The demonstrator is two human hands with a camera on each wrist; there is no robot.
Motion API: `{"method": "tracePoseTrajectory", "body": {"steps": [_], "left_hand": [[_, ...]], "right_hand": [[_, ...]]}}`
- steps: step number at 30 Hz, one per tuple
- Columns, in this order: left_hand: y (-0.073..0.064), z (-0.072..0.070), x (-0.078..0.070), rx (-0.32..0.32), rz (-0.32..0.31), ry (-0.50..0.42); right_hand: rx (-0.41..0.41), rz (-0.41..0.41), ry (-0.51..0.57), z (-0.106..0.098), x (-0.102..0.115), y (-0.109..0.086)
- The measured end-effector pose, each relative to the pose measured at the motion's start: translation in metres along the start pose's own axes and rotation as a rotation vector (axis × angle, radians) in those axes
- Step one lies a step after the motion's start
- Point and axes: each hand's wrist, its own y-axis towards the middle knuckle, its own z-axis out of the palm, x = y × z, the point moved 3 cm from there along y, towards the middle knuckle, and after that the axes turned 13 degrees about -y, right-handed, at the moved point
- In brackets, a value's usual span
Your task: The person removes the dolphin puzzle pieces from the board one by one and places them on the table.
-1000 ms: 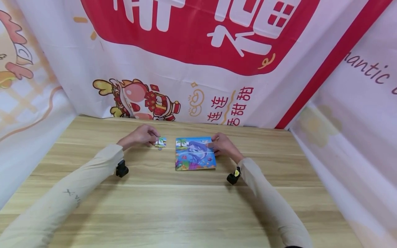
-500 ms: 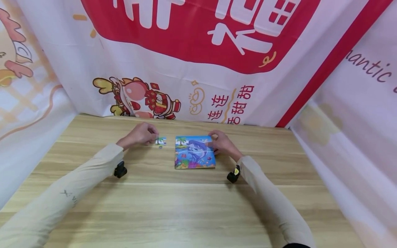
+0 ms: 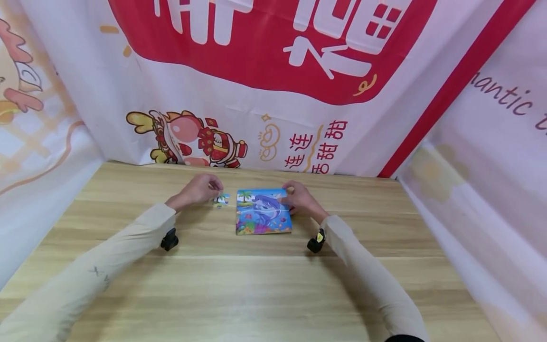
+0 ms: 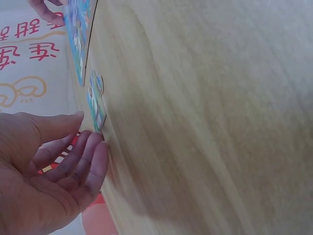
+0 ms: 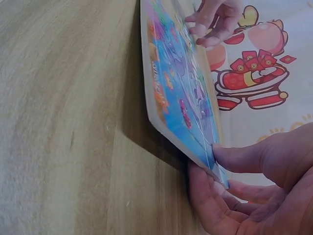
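My left hand (image 3: 198,190) hovers at the left end of a small jigsaw piece (image 3: 221,200) printed with a palm tree, which lies on the table. In the left wrist view thumb and fingers are loosely bent and apart, with the piece (image 4: 96,103) just beyond the fingertips. To its right is a square blue picture board (image 3: 262,213) with a purple dolphin and palm tree. My right hand (image 3: 302,198) pinches the board's far right corner. The right wrist view shows the thumb (image 5: 239,157) on top and fingers beneath, a shadow under the raised edge.
The wood-grain table (image 3: 256,289) stretches toward me in front of both hands. A printed white and red cloth (image 3: 256,109) hangs right behind the board, and more cloth (image 3: 478,190) borders the right side. Black wrist cameras (image 3: 169,240) sit on both forearms.
My right hand has brought the board slightly left, narrowing the gap to the jigsaw piece. My left hand has shifted a little right, its thumb and fingers loosened from the piece.
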Motion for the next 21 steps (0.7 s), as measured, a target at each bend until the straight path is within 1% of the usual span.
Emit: {"method": "tracePoseTrajectory", "body": {"steps": [5,7,10,16,19,21], "left_hand": [[-0.005,0.004,0.003,-0.046,0.035,0.026],[-0.005,0.007,-0.001,-0.051,0.051,0.033],[-0.002,0.013,-0.01,-0.045,0.079,0.023],[0.01,0.033,-0.031,0.005,0.156,-0.005],[0.018,0.044,-0.038,0.059,0.169,-0.001],[0.022,0.052,-0.04,0.096,0.159,0.012]], "right_hand": [[0.002,-0.024,-0.023,0.005,-0.001,-0.003],[-0.005,-0.03,-0.026,0.005,0.0,-0.004],[-0.013,-0.023,-0.028,0.004,0.001,-0.005],[-0.007,0.006,-0.031,0.004,0.002,-0.003],[-0.006,0.01,-0.037,0.003,0.002,-0.003],[-0.002,0.008,-0.036,0.002,0.002,-0.003]]}}
